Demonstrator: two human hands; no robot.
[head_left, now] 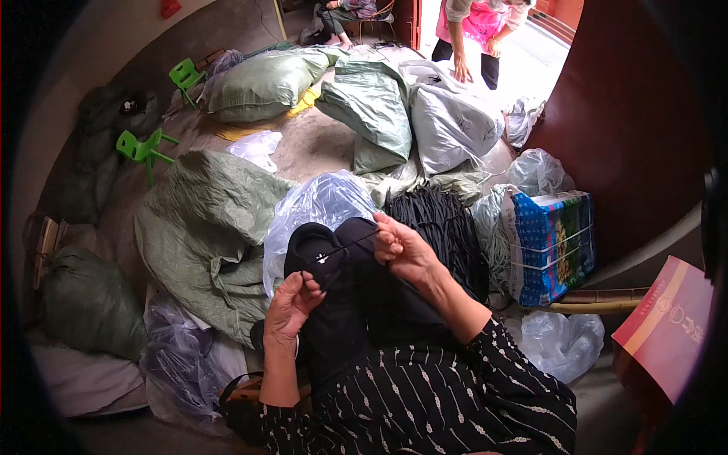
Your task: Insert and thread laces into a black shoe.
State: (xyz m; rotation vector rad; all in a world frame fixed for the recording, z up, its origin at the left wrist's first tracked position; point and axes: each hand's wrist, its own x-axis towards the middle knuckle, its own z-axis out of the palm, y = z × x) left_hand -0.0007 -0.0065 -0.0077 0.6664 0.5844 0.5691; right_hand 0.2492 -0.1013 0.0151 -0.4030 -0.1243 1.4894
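Observation:
My right hand (406, 246) is raised over my lap, its thumb and fingers pinching a thin black cord (361, 239). Lower and to the left, my left hand (293, 305) is closed at the cord's other end, near my left knee. Between the hands the cord runs slanting across my dark trousers. Behind it on my lap lies a black cloth-like thing (303, 239) with a curved rim and a small white mark; I cannot make out its kind. A clear plastic bag (322, 193) sits just beyond my knees. A thick bundle of black cords (432, 227) lies right of my right hand.
Green woven sacks (205, 205) and a white sack (455, 121) crowd the floor ahead. A blue patterned package (557, 246) and a red box (663, 326) stand at the right. Small green chairs (140, 145) are far left. Another person in a pink apron (474, 26) bends near the doorway.

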